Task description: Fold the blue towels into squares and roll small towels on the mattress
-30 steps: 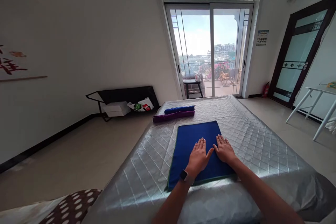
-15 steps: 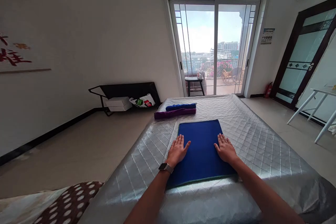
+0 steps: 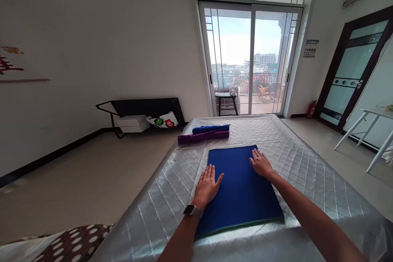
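Observation:
A blue cloth (image 3: 238, 196) with a green edge lies flat as a rectangle on the silver quilted cover (image 3: 172, 188). My left hand (image 3: 207, 186), with a watch (image 3: 193, 211) at its wrist, rests palm down on the cloth's left edge, thumb spread. On the upper right edge, my right hand (image 3: 260, 163) lies flat with its fingers stretched toward the far corner. Neither hand grips anything. Beyond the cloth, a rolled blue cloth (image 3: 211, 129) and a rolled purple cloth (image 3: 203, 136) lie side by side.
A black rack (image 3: 147, 106) by the left wall holds white boxes (image 3: 132, 123) and a printed bag (image 3: 162, 120). Brown polka-dot fabric (image 3: 76, 243) is at the lower left. A white table (image 3: 377, 110) stands at right, and a sliding glass door (image 3: 251, 61) is ahead.
My right hand has slid up the cloth's right side toward its far corner. My left hand stays on the left edge. The view has shifted slightly.

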Demonstrator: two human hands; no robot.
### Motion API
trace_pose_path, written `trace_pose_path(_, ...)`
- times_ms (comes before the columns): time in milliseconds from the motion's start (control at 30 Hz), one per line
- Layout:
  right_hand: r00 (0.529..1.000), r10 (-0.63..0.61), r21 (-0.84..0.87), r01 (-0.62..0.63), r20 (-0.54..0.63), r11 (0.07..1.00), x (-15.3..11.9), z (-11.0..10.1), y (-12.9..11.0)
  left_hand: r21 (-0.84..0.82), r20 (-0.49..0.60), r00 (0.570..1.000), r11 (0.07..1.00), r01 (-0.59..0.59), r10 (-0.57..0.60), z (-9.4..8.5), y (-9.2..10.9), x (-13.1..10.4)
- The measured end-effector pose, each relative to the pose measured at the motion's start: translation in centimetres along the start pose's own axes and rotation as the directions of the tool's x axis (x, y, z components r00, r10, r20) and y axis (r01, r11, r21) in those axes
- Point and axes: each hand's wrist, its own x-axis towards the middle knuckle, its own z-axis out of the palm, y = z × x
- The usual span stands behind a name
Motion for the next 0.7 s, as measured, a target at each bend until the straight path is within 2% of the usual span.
trace_pose_path(133, 1.0, 0.011, 0.017, -0.011, 0.015, 1.0, 3.3, -0.2, 0.5, 0.014, -0.027, 0.999, 0.999, -0.033, 0.033, 0.9, -0.5, 0.0)
trace_pose_path(267, 1.0, 0.018, 0.03, -0.019, 0.024, 0.999, 4.9, 0.5, 1.1, 0.031, -0.044, 0.998, 0.999, -0.036, 0.037, 1.7, -1.0, 0.0)
trace_pose_path(400, 0.999, 0.036, 0.032, -0.036, 0.011, 0.999, 5.3, 1.6, 1.3, 0.043, 0.001, 0.999, 0.998, -0.037, 0.037, 1.8, -1.4, 0.0)
trace_pose_path(533, 0.999, 0.03, 0.06, -0.031, 0.011, 0.998, 5.1, 2.0, 1.3, 0.055, 0.039, 0.999, 0.998, 0.005, -0.007, 1.8, -2.8, 0.1)
trace_pose_path(633, 0.999, 0.032, 0.09, -0.033, 0.007, 0.995, 5.1, 1.9, 1.3, 0.073, 0.024, 1.0, 0.997, 0.013, -0.014, 1.5, -3.9, 0.2)
trace_pose_path(700, 0.999, 0.034, 0.109, -0.033, 0.0, 0.994, 5.2, 1.9, 1.3, 0.066, -0.01, 1.0, 0.998, -0.005, 0.006, 1.0, -3.9, 0.2)
